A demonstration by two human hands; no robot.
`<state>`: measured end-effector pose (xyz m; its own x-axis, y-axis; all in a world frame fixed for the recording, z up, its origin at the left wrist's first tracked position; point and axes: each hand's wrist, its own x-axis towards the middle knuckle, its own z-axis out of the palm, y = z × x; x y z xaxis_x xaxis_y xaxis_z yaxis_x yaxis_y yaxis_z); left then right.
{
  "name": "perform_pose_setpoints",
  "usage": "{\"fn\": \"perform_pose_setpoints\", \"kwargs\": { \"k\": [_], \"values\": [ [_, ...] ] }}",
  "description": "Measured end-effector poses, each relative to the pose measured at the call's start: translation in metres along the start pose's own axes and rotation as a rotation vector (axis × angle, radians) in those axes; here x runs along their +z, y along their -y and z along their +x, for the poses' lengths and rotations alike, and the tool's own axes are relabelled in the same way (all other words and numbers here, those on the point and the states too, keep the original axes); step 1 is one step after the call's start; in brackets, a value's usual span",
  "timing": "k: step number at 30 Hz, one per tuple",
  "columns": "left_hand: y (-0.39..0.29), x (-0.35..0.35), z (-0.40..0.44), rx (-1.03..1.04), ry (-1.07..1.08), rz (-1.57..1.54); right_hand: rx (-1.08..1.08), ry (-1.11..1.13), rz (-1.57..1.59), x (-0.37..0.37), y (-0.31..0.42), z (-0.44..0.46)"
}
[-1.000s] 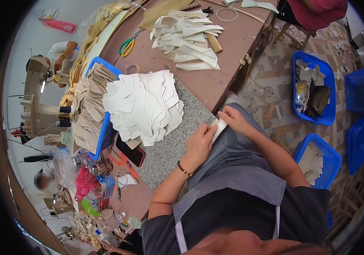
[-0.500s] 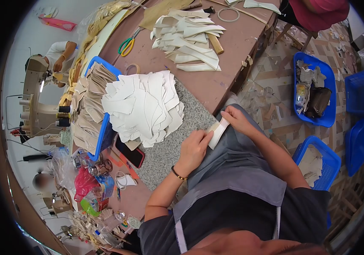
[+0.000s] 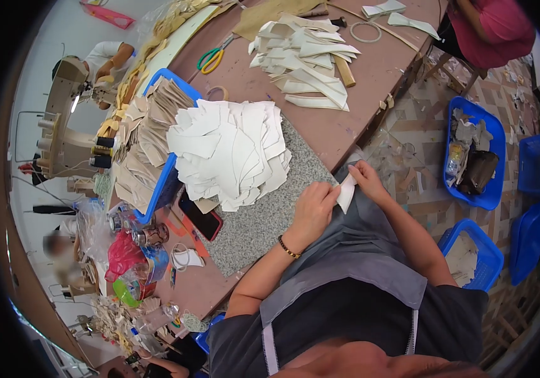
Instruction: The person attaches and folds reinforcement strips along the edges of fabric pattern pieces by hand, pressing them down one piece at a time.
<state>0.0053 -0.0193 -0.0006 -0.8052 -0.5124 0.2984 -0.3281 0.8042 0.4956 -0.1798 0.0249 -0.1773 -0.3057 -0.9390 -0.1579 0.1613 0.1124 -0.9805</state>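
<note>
A small white piece [image 3: 346, 193] is held over the lap, close to the corner of the speckled grey slab [image 3: 245, 234]. My left hand [image 3: 315, 211], with a beaded bracelet at the wrist, pinches its left side. On its upper right, the fingers of my right hand [image 3: 368, 181] are closed on the same piece. Left of the hands, a big heap of white cut pieces [image 3: 229, 151] lies on the slab. Farther up the table is a second pile of curved white strips [image 3: 304, 60].
A blue basket of beige pieces [image 3: 168, 183] stands left of the heap, near a phone [image 3: 201, 216]. Green-and-yellow scissors [image 3: 212, 58] lie beyond. Blue bins [image 3: 494, 201] stand on the floor at right. A person in pink [image 3: 497, 31] sits at upper right; others are at left.
The view has shifted, so the table and heaps appear farther right. My left fingers have moved along the white piece, which now points downward between both hands.
</note>
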Motion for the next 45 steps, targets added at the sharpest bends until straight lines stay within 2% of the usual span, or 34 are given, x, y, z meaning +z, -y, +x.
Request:
{"fn": "perform_pose_setpoints", "kwargs": {
  "k": [5,8,10,14,17,20,21,23,26,29,32,35,38,40,41,42,45],
  "values": [
    [-0.008,-0.002,0.008,-0.025,0.042,0.035,0.040,-0.083,0.051,-0.026,0.011,0.004],
    [0.001,-0.014,0.005,-0.034,-0.039,-0.197,0.047,-0.138,0.199,-0.043,0.047,0.012],
    [0.010,-0.048,0.007,-0.180,-0.209,-0.079,0.050,-0.156,0.386,-0.043,0.100,0.016],
    [0.061,-0.113,0.028,-0.322,-0.623,0.447,-0.171,-0.038,0.513,-0.033,0.164,0.067],
    [0.096,-0.121,0.026,-0.460,-0.551,0.639,-0.156,-0.229,0.387,-0.012,0.189,0.111],
    [0.106,-0.112,0.016,-0.482,-0.413,0.633,-0.484,-0.466,-0.512,-0.005,0.173,0.122],
    [0.114,-0.112,0.013,-0.491,-0.392,0.601,-0.462,-0.435,-0.544,-0.001,0.172,0.110],
    [0.126,-0.115,0.001,-0.522,-0.345,0.538,-0.498,-0.336,-0.569,0.006,0.165,0.086],
    [0.088,-0.122,0.006,-0.484,-0.393,0.500,-0.501,-0.199,-0.501,0.019,0.150,0.052],
    [0.085,-0.111,-0.002,-0.503,-0.413,0.489,-0.464,-0.114,-0.426,0.031,0.141,0.024],
    [0.108,-0.136,-0.008,-0.370,-0.448,0.473,-0.396,-0.045,-0.397,0.035,0.138,0.007],
    [0.125,-0.167,0.006,-0.188,-0.322,0.885,-0.344,0.002,-0.368,0.036,0.137,-0.006],
    [0.167,-0.178,0.009,-0.121,-0.277,0.764,-0.377,-0.025,-0.319,0.041,0.137,-0.009],
    [0.166,-0.193,0.012,-0.190,-0.184,0.710,-0.408,-0.046,-0.322,0.040,0.133,-0.013],
    [0.163,-0.195,0.012,-0.227,-0.134,0.679,-0.398,-0.052,-0.339,0.038,0.132,-0.015],
    [0.149,-0.189,0.015,-0.197,-0.181,0.689,-0.387,-0.055,-0.360,0.036,0.132,-0.018],
    [0.066,-0.143,0.018,-0.133,-0.266,0.657,-0.292,-0.029,-0.270,0.039,0.131,-0.028]
  ]
}}
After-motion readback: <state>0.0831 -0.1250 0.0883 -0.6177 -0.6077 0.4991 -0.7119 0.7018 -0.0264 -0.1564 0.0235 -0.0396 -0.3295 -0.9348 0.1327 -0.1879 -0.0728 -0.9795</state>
